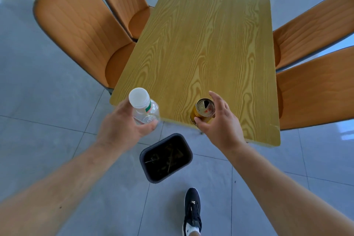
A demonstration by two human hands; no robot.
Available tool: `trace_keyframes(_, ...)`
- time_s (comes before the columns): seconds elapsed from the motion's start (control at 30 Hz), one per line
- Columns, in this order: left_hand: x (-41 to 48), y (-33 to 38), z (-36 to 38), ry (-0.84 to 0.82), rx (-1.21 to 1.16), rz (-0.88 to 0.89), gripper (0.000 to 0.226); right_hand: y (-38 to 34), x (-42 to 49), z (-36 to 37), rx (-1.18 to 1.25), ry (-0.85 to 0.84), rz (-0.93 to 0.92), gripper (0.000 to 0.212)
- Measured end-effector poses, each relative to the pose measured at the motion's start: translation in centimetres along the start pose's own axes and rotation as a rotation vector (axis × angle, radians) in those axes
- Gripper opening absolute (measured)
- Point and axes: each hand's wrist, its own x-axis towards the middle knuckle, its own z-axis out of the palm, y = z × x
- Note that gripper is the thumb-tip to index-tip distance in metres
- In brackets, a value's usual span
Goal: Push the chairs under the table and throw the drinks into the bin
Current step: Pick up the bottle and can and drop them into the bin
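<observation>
My left hand (122, 122) is shut on a clear plastic bottle (145, 111) with a white cap, held upright just off the near left corner of the wooden table (201, 44). My right hand (220, 120) curls around a gold can (203, 110) standing near the table's front edge, thumb and fingers touching its sides. A dark bin (165, 157) with some litter inside stands on the floor below and between my hands. Two orange chairs (80, 30) stand on the left and two orange chairs (314, 30) on the right, their seats tucked partly under the table.
The floor is grey tile (47, 120). My foot in a black shoe (192, 210) stands just behind the bin. Bright windows show at the far right.
</observation>
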Motion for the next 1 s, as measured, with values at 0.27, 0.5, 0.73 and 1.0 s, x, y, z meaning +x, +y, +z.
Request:
trace_keyframes(0.27, -5.7, -4.3, 0.4, -0.011, 0.034, -0.008, 0.072, -2.2, -5.8, 2.5, 0.053, 0.051, -0.053, 0.085)
trace_keyframes(0.5, -7.9, -6.0, 2.3, -0.015, 0.010, -0.035, 0.076, -0.8, -8.3, 5.5, 0.044, -0.038, -0.018, 0.085)
trace_keyframes(0.73, -8.6, -7.2, 3.8, -0.021, 0.002, -0.066, 0.074, 0.9, -8.7, 7.7, -0.005, -0.104, 0.037, 0.086)
trace_keyframes(1.0, -7.8, -7.6, 4.0, -0.085, -0.048, -0.057, 0.098, 1.2, -8.5, 8.3, -0.003, -0.152, 0.105, 0.096)
